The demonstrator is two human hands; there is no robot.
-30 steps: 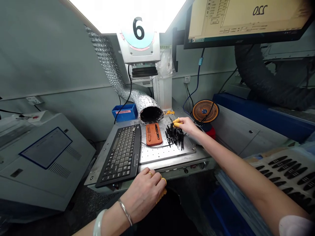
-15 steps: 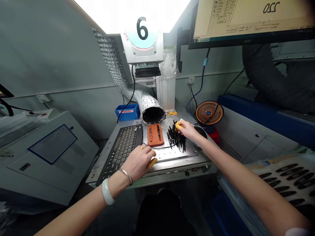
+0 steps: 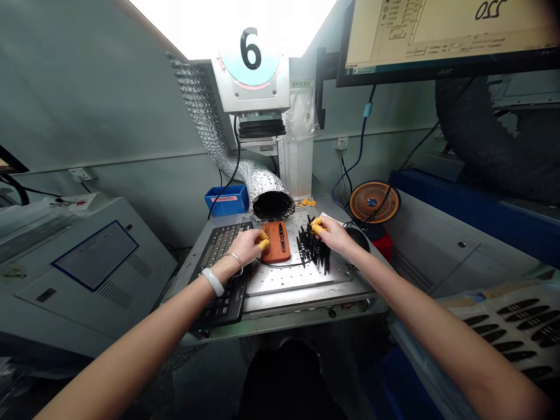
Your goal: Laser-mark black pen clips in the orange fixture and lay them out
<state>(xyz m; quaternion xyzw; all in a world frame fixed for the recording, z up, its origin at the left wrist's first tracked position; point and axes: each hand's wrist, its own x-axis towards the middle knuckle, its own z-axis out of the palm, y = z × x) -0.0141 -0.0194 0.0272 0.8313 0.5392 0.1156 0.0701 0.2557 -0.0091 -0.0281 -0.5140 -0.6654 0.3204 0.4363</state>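
My left hand (image 3: 245, 246), with orange finger cots, is curled against the left edge of an orange rubber pad (image 3: 276, 242) holding a slim black piece. My right hand (image 3: 333, 233), also wearing orange finger cots, has its fingertips at the top of a heap of slender black parts (image 3: 312, 251). Whether those fingers pinch a part is hidden. Pad and heap lie on a perforated aluminium plate (image 3: 297, 284). My left forearm crosses a black keyboard (image 3: 225, 306).
Above the plate stand a laser marking head (image 3: 251, 79) and a foil duct (image 3: 272, 198). A blue bin (image 3: 226, 200) sits behind the keyboard, with an orange fan (image 3: 374, 202) at the back right. A monitor (image 3: 450, 35) hangs overhead, and a slotted tray (image 3: 511, 332) lies low on the right.
My left hand has moved forward from the keyboard's front edge to the orange pad. My right hand stays at the heap of black parts.
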